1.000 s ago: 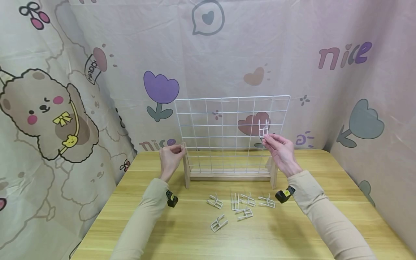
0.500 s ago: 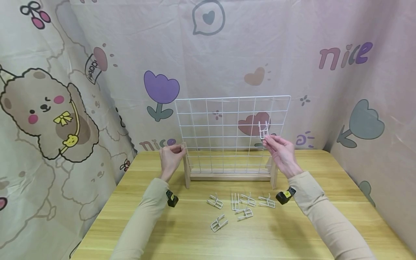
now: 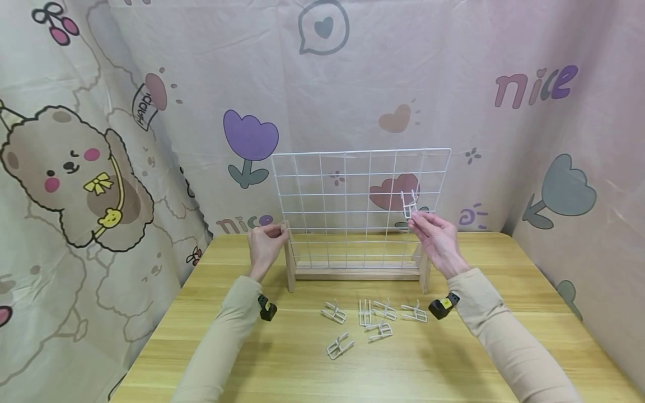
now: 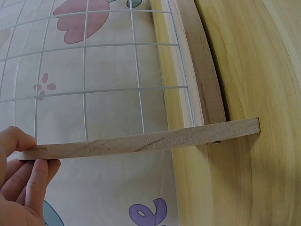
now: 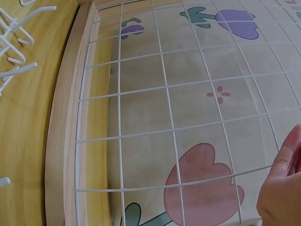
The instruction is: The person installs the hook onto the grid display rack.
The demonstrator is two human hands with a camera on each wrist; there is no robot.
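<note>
A white wire grid panel [image 3: 370, 150] stands upright in a wooden stand [image 3: 358, 274]. My left hand [image 3: 264, 246] pinches the upper end of the stand's left post [image 4: 141, 140] between thumb and fingers. In front of the panel's right part, my right hand [image 3: 437, 240] pinches a white double-prong wire hook [image 3: 405, 208] by its lower end, prongs pointing up. The hook overlaps the grid in the head view. At the right wrist view's edge only part of the right hand [image 5: 280, 188] shows, and the hook is out of sight there.
Several more white wire hooks [image 3: 339, 346] lie loose on the wooden table [image 3: 272, 358] in front of the stand. A printed cloth [image 3: 322, 84] hangs behind and along both sides.
The right hand and its wire hook have sunk slightly down along the grid. The left hand keeps its place on the post.
</note>
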